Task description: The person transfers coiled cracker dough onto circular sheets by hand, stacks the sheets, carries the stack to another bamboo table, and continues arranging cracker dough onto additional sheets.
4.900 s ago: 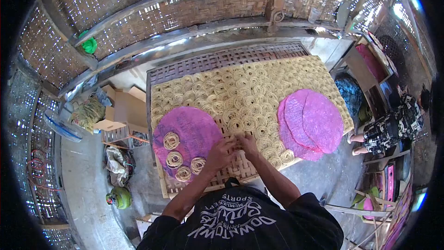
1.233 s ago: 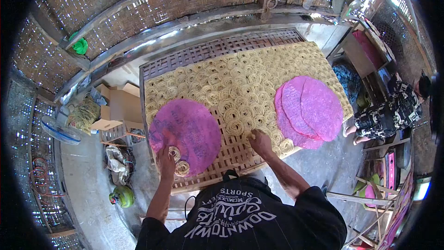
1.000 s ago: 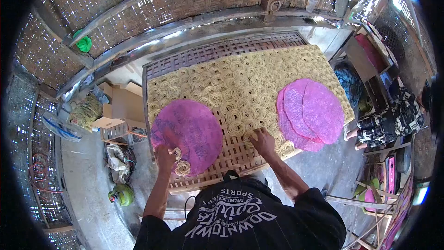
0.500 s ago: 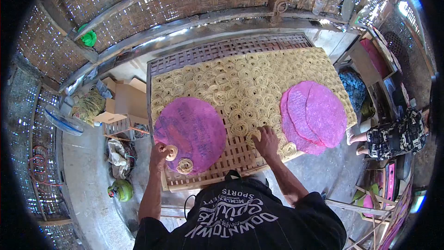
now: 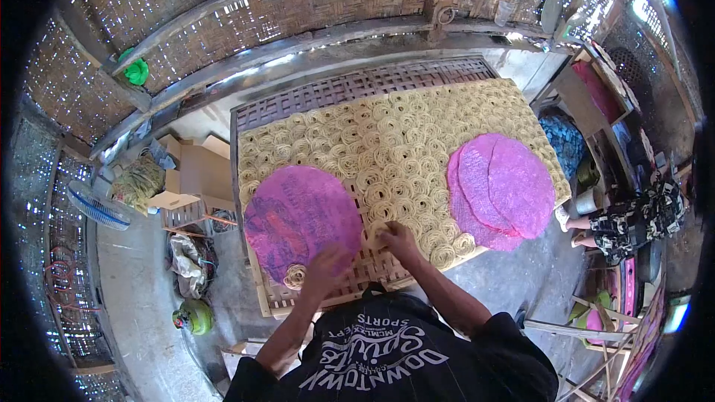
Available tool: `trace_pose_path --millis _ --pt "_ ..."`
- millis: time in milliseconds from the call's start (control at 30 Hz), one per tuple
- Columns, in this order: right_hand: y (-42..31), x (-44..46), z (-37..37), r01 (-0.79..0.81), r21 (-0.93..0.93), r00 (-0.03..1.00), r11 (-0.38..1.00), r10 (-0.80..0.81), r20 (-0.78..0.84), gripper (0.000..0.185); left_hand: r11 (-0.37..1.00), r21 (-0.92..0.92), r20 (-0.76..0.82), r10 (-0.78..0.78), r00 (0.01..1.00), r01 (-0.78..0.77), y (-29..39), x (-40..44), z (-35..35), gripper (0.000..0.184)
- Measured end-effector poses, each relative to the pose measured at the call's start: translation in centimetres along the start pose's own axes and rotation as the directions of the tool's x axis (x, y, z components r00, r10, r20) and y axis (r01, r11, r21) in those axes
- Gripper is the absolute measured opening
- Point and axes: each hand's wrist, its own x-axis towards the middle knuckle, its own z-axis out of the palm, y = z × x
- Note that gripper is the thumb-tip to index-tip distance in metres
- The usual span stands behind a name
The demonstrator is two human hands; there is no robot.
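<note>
A woven bamboo rack (image 5: 294, 94) holds rows of pale coiled nests (image 5: 402, 152). On its left part lies a round purple mesh sheet (image 5: 298, 208) with one nest (image 5: 295, 276) near its lower edge. My left hand (image 5: 328, 268) is over the sheet's lower right edge, smeared by motion, so its fingers and anything in them cannot be made out. My right hand (image 5: 398, 242) pinches a nest (image 5: 376, 234) over the bare slats at the front edge of the rows. Several overlapping purple sheets (image 5: 503, 190) lie on the nests at the right.
A cardboard box (image 5: 201, 171), a blue fan (image 5: 97, 205) and a green gas cylinder (image 5: 196, 316) are at the left. Another person (image 5: 633, 223) in patterned clothes is at the right, near shelves. A woven wall (image 5: 320, 7) stands behind the rack.
My left hand has swung right from the left sheet's outer edge, where it held a nest. My right hand has moved left from the nests near the front edge and now grips one.
</note>
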Motion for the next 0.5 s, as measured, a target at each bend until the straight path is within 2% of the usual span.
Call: trace_pose_path --millis 33,67,133,167,233,267,333,467,500 --pt "0.4 0.1 -0.6 0.058 -0.141 0.996 0.988 -0.067 -0.062 0.034 0.994 0.109 -0.066 -0.015 0.998 0.022 -2.1 -1.6 -0.6 0.04" --pt "0.1 -0.2 -0.8 0.061 -0.161 0.994 0.985 -0.075 -0.081 0.035 0.975 0.215 -0.133 -0.024 0.991 0.052 -3.9 -3.2 -1.0 0.04" --pt "-1.2 -0.9 -0.8 0.074 -0.201 0.989 0.977 -0.098 -0.112 0.037 0.928 0.284 -0.209 -0.188 0.96 0.243 -6.6 -5.8 -1.2 0.038" --pt "-0.2 -0.2 -0.8 0.084 -0.153 0.992 0.985 -0.096 -0.078 0.037 0.888 0.312 -0.255 -0.264 0.93 0.338 -7.6 -6.6 -1.0 0.037" --pt "1.7 1.3 -0.5 0.096 -0.055 0.995 0.994 -0.096 -0.01 0.039 0.908 0.323 -0.25 -0.189 0.95 0.266 -7.7 -7.4 -1.1 0.035" --pt "2.0 1.4 -0.5 0.115 -0.259 0.99 0.959 -0.133 -0.054 0.038 0.916 0.329 -0.245 -0.153 0.957 0.23 -7.6 -7.7 -1.2 0.034" --pt "0.2 0.7 -0.3 0.111 -0.628 0.966 0.77 -0.233 -0.115 0.036 0.925 0.273 -0.211 -0.211 0.954 0.265 -7.8 -7.8 -1.2 0.035" --pt "1.7 1.5 -0.5 0.188 -0.775 0.915 0.603 -0.395 -0.086 0.028 0.902 0.227 -0.163 -0.336 0.928 0.366 -7.2 -7.0 -1.9 0.037" --pt "1.8 1.6 -0.5 0.214 -0.798 0.896 0.563 -0.439 -0.07 0.027 0.904 0.253 -0.196 -0.3 0.934 0.344 -7.3 -6.8 -1.8 0.033"
